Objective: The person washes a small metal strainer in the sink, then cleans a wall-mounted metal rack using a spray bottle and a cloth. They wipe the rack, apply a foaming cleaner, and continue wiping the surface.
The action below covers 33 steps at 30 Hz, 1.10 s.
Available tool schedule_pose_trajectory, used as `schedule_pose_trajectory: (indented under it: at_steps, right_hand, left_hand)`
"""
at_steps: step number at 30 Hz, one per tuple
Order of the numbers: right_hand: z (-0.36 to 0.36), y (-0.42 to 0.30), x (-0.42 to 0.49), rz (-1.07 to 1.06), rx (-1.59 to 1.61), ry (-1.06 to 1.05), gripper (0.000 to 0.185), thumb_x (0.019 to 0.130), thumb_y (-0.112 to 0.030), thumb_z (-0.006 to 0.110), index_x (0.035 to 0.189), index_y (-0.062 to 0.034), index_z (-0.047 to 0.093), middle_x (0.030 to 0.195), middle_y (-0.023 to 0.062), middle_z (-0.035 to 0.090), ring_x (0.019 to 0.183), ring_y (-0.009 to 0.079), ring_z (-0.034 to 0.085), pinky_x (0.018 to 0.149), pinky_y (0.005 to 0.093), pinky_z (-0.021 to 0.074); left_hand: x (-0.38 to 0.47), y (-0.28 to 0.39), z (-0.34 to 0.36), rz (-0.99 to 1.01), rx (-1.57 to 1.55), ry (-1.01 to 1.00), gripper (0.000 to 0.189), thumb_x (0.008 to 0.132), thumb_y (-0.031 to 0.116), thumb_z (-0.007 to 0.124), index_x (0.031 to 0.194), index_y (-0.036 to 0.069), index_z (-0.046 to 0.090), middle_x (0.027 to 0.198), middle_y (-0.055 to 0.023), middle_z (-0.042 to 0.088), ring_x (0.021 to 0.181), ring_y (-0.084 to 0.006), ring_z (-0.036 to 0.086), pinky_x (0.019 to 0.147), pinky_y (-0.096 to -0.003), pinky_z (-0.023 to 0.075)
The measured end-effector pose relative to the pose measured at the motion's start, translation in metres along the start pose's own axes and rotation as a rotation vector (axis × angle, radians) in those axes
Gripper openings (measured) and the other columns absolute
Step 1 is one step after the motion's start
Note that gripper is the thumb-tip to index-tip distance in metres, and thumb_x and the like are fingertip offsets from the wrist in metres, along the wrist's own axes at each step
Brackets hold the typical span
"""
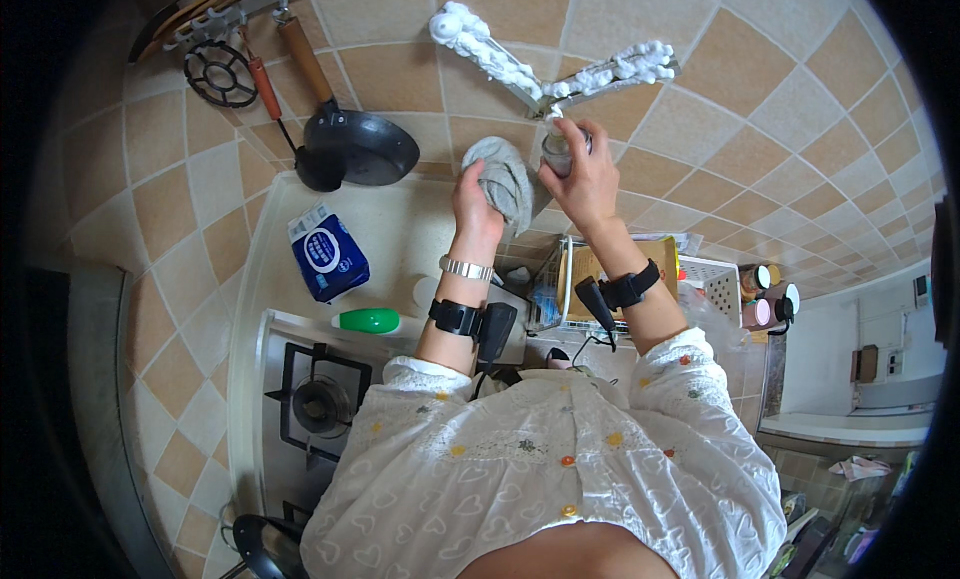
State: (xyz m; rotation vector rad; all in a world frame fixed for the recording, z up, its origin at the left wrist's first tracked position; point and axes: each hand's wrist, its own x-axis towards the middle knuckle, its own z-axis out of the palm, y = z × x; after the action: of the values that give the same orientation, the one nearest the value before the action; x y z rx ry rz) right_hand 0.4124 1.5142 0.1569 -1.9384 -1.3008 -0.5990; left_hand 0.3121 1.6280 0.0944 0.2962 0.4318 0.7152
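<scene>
A folded grey cloth point(504, 180) is held in my left hand point(477, 202), in front of the tiled wall. My right hand point(586, 175) grips a spray can point(559, 150) with its fingers around the body and top, close under a V-shaped metal wall rack. White foam point(491, 52) covers much of the rack's left arm, and more foam point(630, 65) lies along its right arm. A little foam shows at the can's top, just below the rack's joint point(541, 107). The cloth and the can are apart.
A black frying pan point(375, 147) and a ladle point(319, 168) hang at the left. A blue tissue pack point(328, 256) and a green bottle point(367, 321) lie near the gas stove point(316, 406). At the right stand a white basket point(716, 279) and several jars point(756, 277).
</scene>
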Motion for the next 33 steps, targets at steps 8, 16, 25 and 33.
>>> schedule_pose_trajectory:
  at_steps: [8,16,25,33]
  right_hand:
    - [0.012,0.000,-0.006,0.098,-0.007,0.052,0.065,0.062,-0.017,0.075,0.122,-0.0212,0.049,0.115,0.0187,0.047,0.097,0.0380,0.054,0.074,0.0427,0.0494]
    - [0.009,-0.008,-0.012,0.164,0.062,0.149,0.070,0.067,-0.017,0.073,0.131,-0.0190,0.044,0.117,0.0200,0.047,0.099,0.0390,0.054,0.079,0.0420,0.0493]
    - [-0.026,0.010,0.011,0.168,0.260,0.320,0.072,0.068,-0.014,0.073,0.132,-0.0091,0.041,0.116,0.0177,0.047,0.103,0.0329,0.053,0.084,0.0392,0.0471]
    - [-0.029,0.014,0.013,0.044,-0.016,0.162,0.062,0.068,-0.014,0.073,0.124,-0.0151,0.048,0.114,0.0166,0.048,0.097,0.0332,0.056,0.078,0.0402,0.0499]
  left_hand:
    - [0.007,-0.011,-0.002,-0.053,0.027,0.006,0.034,0.091,0.019,0.046,0.120,0.001,0.051,0.117,-0.0126,0.058,0.108,-0.0251,0.056,0.095,-0.0393,0.0435]
    - [0.011,-0.012,-0.011,-0.047,0.018,0.026,0.031,0.090,0.018,0.049,0.116,0.001,0.054,0.112,-0.0114,0.060,0.102,-0.0241,0.058,0.090,-0.0377,0.0461]
    - [-0.002,-0.009,-0.023,-0.071,0.001,0.036,0.031,0.090,0.019,0.048,0.115,0.002,0.053,0.114,-0.0111,0.058,0.105,-0.0248,0.056,0.092,-0.0396,0.0443]
    - [-0.020,-0.012,-0.014,-0.086,-0.004,0.006,0.036,0.092,0.021,0.044,0.122,0.001,0.049,0.121,-0.0135,0.056,0.114,-0.0281,0.052,0.099,-0.0432,0.0397]
